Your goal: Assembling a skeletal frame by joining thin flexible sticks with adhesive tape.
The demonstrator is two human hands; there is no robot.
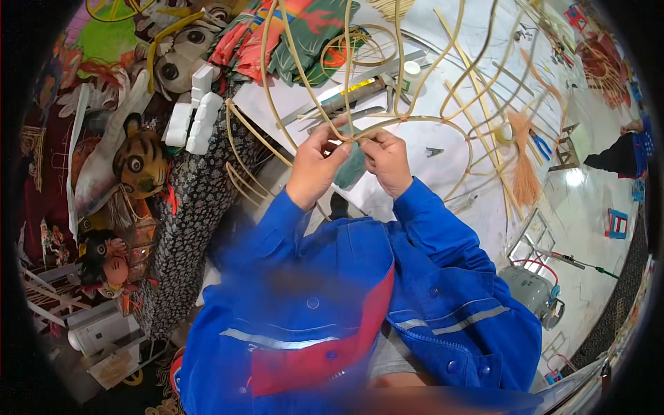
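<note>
Both my hands are raised over a white-covered table (pixel 429 169), working at a frame of thin, bent cane strips (pixel 443 119). My left hand (pixel 315 168) pinches the strips where several of them cross. Close beside it, my right hand (pixel 387 160) pinches the same joint from the other side. The fingertips almost meet, and they hide the exact point of contact. From this joint, long curved strips rise away from me and a loop bows out to the right. Beneath the hands lies a dark green piece (pixel 351 168). A small dark clip (pixel 434 151) rests right of my right hand.
Beyond the hands lie a metal tool with a yellow label (pixel 360 90) and painted cloth (pixel 304 41). Rightward are a tape roll (pixel 505 133), a fibre bundle (pixel 523 162) and blue-handled pliers (pixel 541 145). A tiger head (pixel 142 162) and white foam blocks (pixel 200 121) stand left. Another person (pixel 626 155) is far right.
</note>
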